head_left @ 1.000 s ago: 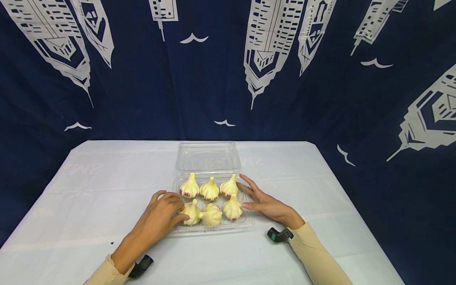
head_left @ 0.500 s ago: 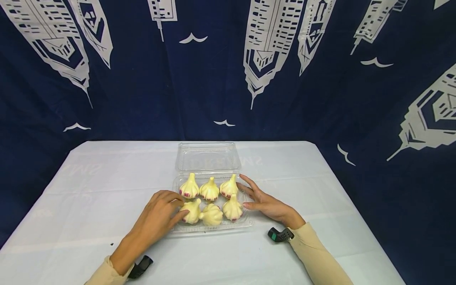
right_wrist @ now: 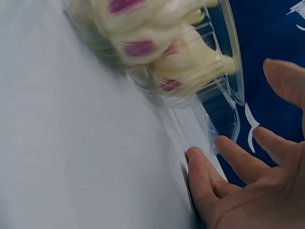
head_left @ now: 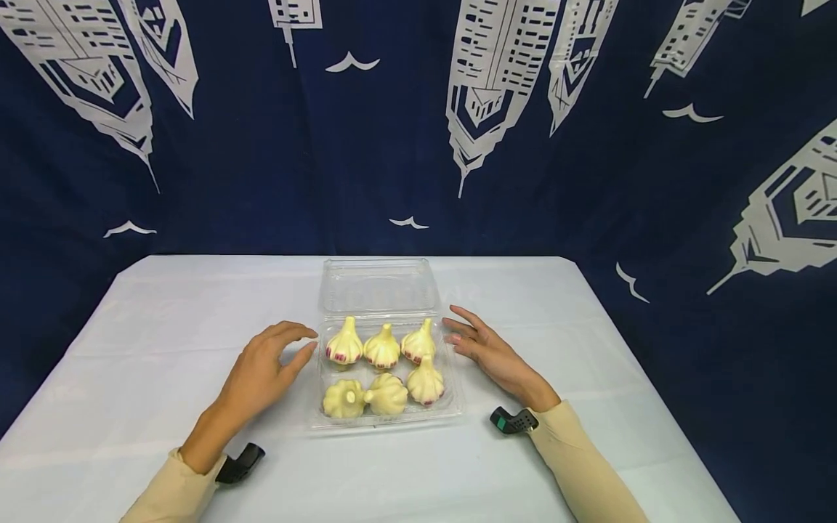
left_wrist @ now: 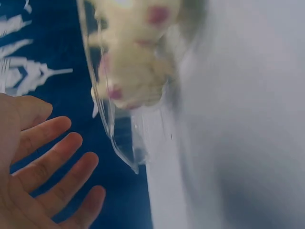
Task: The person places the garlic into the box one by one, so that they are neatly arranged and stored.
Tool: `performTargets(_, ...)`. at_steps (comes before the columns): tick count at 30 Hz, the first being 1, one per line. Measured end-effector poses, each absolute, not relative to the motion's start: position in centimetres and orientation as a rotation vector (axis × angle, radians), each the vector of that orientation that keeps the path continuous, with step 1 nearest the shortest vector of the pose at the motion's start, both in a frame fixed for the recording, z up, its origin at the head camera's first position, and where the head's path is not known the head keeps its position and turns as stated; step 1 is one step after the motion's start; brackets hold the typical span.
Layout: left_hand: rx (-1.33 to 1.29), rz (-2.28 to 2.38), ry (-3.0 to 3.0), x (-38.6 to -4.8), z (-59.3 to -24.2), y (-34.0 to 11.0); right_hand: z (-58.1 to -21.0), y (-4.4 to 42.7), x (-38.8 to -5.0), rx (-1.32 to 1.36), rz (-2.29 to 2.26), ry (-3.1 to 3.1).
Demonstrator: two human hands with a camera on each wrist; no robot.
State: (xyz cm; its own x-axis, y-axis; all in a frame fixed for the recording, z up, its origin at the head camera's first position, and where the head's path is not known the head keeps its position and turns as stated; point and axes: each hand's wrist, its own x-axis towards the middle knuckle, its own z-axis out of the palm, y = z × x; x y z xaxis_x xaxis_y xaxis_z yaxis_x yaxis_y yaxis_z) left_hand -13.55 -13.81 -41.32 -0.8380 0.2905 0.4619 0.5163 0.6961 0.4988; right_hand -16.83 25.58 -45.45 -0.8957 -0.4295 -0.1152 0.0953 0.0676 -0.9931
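Observation:
Several garlic bulbs (head_left: 382, 349) sit in two rows in a clear plastic clamshell box (head_left: 418, 415), whose lid (head_left: 381, 287) lies folded back behind it. The front left garlic bulb (head_left: 344, 398) has its stem toward the camera. My left hand (head_left: 264, 367) is just left of the box, fingers spread and holding nothing; the left wrist view shows its fingers (left_wrist: 62, 191) apart from the box wall. On the other side, my right hand (head_left: 487, 349) is held beside the box's right edge, its fingers (right_wrist: 243, 160) loosely extended around nothing.
The box stands on a white-covered table (head_left: 196, 312). Behind the table hangs a dark blue cloth (head_left: 261, 160) printed with white buildings and birds. A black wrist device (head_left: 240, 463) is on the left wrist, another (head_left: 514, 420) on the right.
My left hand has let go of the front left garlic bulb and drawn back to the left. That bulb now faces stem up. My right hand has moved slightly away from the box.

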Motion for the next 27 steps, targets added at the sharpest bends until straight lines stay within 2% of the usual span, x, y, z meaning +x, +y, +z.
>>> performTargets(13, -0.348, -1.631, -2.706, -20.3, -42.1, -15.6, -44.1, 24.4, -21.6, -0.188, -1.914, 2.047)
performTargets(27, -0.37, -2.197, -2.606, -23.9, -44.4, -15.2, -44.5, 23.7, -25.4, -0.138, -1.922, 1.998)
